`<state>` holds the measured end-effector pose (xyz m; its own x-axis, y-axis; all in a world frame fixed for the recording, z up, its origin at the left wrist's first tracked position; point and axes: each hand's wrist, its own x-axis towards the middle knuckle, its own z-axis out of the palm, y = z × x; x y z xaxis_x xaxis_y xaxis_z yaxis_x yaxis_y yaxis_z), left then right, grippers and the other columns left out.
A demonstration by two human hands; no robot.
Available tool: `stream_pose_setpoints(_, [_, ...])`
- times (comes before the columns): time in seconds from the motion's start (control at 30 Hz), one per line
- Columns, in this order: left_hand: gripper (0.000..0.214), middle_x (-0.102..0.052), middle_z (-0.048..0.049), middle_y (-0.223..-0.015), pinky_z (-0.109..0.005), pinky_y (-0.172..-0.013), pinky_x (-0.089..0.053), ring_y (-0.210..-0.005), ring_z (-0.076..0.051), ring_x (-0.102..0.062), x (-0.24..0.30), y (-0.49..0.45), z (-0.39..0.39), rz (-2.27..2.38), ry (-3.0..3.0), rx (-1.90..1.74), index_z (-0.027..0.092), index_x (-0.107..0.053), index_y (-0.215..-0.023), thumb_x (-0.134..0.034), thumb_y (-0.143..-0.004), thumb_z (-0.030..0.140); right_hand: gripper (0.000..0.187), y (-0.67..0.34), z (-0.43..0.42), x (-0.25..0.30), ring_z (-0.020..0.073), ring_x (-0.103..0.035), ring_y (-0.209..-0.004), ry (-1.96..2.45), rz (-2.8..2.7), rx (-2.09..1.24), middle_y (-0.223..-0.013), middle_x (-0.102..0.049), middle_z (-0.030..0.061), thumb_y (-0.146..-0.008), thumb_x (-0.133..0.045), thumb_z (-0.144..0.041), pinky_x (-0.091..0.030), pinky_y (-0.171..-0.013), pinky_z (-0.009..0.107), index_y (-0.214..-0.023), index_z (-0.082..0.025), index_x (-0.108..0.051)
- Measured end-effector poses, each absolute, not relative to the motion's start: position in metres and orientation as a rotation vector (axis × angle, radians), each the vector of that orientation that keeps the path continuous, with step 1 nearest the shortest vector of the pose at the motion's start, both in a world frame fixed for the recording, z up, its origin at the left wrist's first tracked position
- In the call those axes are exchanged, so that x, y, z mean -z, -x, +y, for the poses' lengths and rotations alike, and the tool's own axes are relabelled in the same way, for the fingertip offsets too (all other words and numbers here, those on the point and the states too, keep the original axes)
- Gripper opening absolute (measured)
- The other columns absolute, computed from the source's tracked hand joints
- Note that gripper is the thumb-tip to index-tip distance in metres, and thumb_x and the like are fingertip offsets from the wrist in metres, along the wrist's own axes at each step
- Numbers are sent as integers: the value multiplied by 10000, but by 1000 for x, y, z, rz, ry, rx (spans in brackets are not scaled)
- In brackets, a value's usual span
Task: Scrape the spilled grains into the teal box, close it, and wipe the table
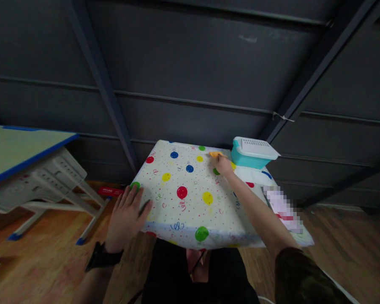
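A small table covered with a white cloth printed with coloured balloons point(190, 190) stands in front of me. My left hand point(126, 217) lies flat with fingers spread on the table's near left corner. My right hand point(223, 164) reaches to the far side, its fingers closed on a small orange piece point(215, 154), which it presses on the cloth. A teal basket with a white lid point(251, 154) stands just right of that hand.
White sheets point(253, 175) lie beside the basket, with a blurred paper point(283, 209) on the right edge. A desk with a blue-edged top point(22, 156) stands at left. A red object point(110, 191) lies on the wooden floor. A dark wall is behind.
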<state>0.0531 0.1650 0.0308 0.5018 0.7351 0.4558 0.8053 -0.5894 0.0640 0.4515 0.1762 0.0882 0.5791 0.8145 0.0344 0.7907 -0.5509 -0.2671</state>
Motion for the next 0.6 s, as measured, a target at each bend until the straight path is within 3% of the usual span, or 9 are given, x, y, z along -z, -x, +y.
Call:
stream_pose_setpoints(0.1, [597,-556,-250,-1488,-576,-1164,-361,-1461,-399,-407,-37,-54,162,-1332,2580,759,29,-601,-1363,-375,-996,442,445,-375,147,-97,279,-707,-1014,2286,-1611,-159,-1175,-724,190,-1049,-273,-284,-515,-855,369,-1308,-125,-597])
stream_pose_setpoints(0.17, [526,-573,-216,-1485,-587,-1155,-369,-1458,-381,-421,-38,-57,159,-1284,2597,747,85,-612,-1356,-375,-987,374,454,-313,123,-93,291,-683,-1081,2030,-1910,-180,-1222,-707,201,-1035,-311,-315,-520,-914,408,-1281,-97,-623])
stream_pose_setpoints(0.3, [477,-585,-217,-1470,-598,-1117,-402,-1411,-398,-481,-33,-57,154,-1155,2635,605,97,-680,-1270,-398,-915,247,611,-231,95,-69,301,-371,-1475,1609,-2281,-161,-1559,-465,169,-1060,-267,-460,-312,-1204,478,-1459,-61,-502])
stream_pose_setpoints(0.43, [469,-583,-230,-1463,-593,-1136,-375,-1423,-418,-449,-31,-56,153,-1103,2657,560,68,-728,-1174,-360,-946,246,720,-237,87,-46,275,-246,-1536,1631,-2296,-230,-1623,-351,170,-1056,-233,-537,-182,-1267,434,-1542,-27,-383])
stream_pose_setpoints(0.6, [555,-544,-269,-1482,-591,-1160,-341,-1444,-402,-420,-32,-58,151,-1144,2664,630,16,-585,-1388,-328,-1001,319,731,-295,54,-42,257,-201,-1551,1855,-2177,-227,-1652,-257,156,-1043,-243,-549,-137,-1275,429,-1573,-57,-349])
